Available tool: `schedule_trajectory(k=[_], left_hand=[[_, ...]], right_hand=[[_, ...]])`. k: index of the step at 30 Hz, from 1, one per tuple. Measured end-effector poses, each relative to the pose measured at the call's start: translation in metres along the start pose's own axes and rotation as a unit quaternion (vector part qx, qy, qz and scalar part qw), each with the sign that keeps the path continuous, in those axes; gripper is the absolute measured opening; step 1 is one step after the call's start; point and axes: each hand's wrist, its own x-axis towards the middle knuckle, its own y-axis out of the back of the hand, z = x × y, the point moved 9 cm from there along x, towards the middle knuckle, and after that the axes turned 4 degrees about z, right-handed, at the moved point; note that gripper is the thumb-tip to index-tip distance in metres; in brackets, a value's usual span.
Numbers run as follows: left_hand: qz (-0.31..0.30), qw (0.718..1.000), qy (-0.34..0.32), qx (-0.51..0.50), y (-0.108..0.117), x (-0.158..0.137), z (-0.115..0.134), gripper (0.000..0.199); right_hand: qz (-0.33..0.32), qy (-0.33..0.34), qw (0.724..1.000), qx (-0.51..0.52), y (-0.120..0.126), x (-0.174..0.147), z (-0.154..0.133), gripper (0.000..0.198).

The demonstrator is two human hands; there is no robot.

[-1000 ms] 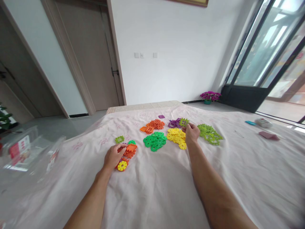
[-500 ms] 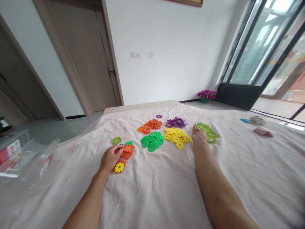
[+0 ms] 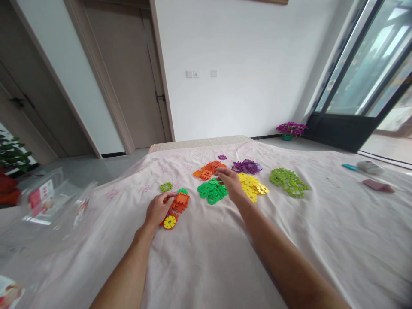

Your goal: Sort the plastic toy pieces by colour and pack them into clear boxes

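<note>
My left hand rests on the cloth with its fingers curled together at the edge of a small mixed heap. This heap has square orange notched pieces, a yellow notched disc and a green disc; what the fingertips pinch is hidden. My right hand is over the sorted piles, fingers stretched leftward and apart, with no piece plainly in them. Around it lie green discs, orange pieces, yellow discs and purple pieces. Lime-green pieces form a pile to the right.
A single lime piece and a single purple piece lie apart on the pale bedspread. Clear plastic packaging sits at the left. A pink cloth and a white packet are at the far right.
My right hand has moved left from the lime-green pile to above the green and yellow discs. My left hand stays at the mixed heap. The view has shifted slightly left.
</note>
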Motion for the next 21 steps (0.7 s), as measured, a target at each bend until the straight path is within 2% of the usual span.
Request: schedule_trajectory(k=[2,5,8,11,13,16,19,21], left_hand=[[-0.006,1.0,-0.012,-0.002,-0.001,0.0,0.003,0.029],[-0.004,1.0,-0.026,0.005,-0.001,0.0,0.006,0.027],[-0.001,0.999,-0.031,0.013,0.0,0.001,0.008,0.026],[0.001,0.999,-0.044,0.013,0.001,0.0,0.012,0.024],[0.001,0.999,-0.051,0.014,0.001,0.0,0.014,0.023],[-0.003,0.999,-0.05,0.012,0.001,0.0,0.015,0.024],[-0.01,0.999,-0.045,0.001,0.0,-0.001,0.015,0.025],[-0.013,0.999,-0.039,-0.003,0.0,-0.001,0.014,0.026]], right_hand=[[-0.084,0.082,0.982,-0.146,-0.044,-0.025,0.0,0.021],[-0.197,0.23,0.896,-0.325,-0.093,-0.068,-0.007,0.027],[-0.251,0.302,0.817,-0.423,-0.114,-0.096,-0.009,0.038],[-0.273,0.323,0.772,-0.474,-0.125,-0.106,-0.008,0.031],[-0.29,0.331,0.753,-0.489,-0.131,-0.109,-0.004,0.022],[-0.293,0.337,0.741,-0.502,-0.135,-0.109,-0.001,0.022],[-0.275,0.331,0.744,-0.511,-0.132,-0.107,-0.001,0.027],[-0.259,0.318,0.759,-0.506,-0.128,-0.104,-0.003,0.029]])
